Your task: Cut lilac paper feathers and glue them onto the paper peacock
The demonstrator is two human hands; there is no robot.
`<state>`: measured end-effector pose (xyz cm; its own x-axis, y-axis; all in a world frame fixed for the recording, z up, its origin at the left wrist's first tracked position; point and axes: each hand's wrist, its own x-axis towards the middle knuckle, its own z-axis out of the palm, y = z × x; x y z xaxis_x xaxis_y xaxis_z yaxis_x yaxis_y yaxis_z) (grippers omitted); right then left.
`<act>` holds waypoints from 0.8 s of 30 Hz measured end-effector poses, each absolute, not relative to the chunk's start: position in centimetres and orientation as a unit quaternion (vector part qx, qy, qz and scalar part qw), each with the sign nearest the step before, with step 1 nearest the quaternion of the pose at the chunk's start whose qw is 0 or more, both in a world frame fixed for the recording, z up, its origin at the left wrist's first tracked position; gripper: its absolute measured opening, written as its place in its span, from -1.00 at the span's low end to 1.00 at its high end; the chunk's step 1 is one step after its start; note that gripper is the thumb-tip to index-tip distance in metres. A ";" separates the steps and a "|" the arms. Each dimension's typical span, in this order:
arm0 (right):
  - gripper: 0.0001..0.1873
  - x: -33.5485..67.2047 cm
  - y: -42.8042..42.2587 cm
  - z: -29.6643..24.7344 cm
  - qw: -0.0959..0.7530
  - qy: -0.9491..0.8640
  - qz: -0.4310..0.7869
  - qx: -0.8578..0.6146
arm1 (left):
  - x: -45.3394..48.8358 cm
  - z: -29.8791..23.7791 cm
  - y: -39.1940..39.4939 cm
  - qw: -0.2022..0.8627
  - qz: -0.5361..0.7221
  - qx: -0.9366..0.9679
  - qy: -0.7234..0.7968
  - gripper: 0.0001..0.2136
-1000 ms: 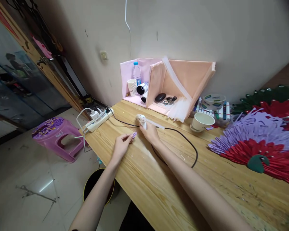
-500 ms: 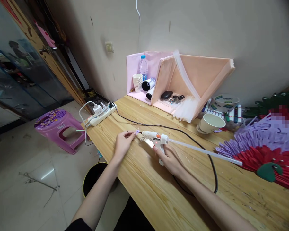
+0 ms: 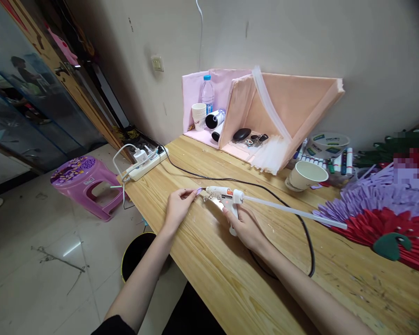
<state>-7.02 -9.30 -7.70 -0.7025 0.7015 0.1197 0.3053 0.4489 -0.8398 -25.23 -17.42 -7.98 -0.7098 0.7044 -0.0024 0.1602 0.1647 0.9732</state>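
Note:
My right hand (image 3: 246, 225) is wrapped round the grip of a white hot glue gun (image 3: 221, 194). A long translucent glue stick (image 3: 293, 211) juts out of the gun's back end, and its nozzle points left. Between the thumb and fingers of my left hand (image 3: 179, 204) is a small purple piece (image 3: 199, 191), too small to make out further. The nozzle tip is right at this piece; whether they touch I cannot tell. Both hands are just above the wooden table (image 3: 209, 274).
A black cord (image 3: 223, 179) runs across the table from a power strip (image 3: 148, 165). Behind are a pink and peach box (image 3: 226, 111) and a paper cup (image 3: 306, 177). At right lies a purple and red paper-petal craft (image 3: 366, 228). A bin (image 3: 136, 256) and pink stool (image 3: 91, 181) stand left.
The glue gun's back end with the glue stick has shifted slightly left and up. My left hand stays nearly still with the purple piece at the nozzle.

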 end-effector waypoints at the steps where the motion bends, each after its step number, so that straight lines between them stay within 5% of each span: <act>1: -0.69 -7.0 -9.3 -7.7 0.236 -0.818 0.427 -0.305 | -25.2 -8.0 -17.4 0.237 0.575 0.298 0.724 -0.73; 21: -0.63 -8.0 -6.7 -7.2 0.288 -0.761 0.472 -0.339 | -25.3 -7.8 -17.4 0.251 0.599 0.266 0.712 -0.73; 24: -0.63 -10.6 -4.5 -7.0 0.306 -0.800 0.391 -0.337 | -24.5 -7.0 -17.8 0.271 0.608 0.264 0.698 -0.71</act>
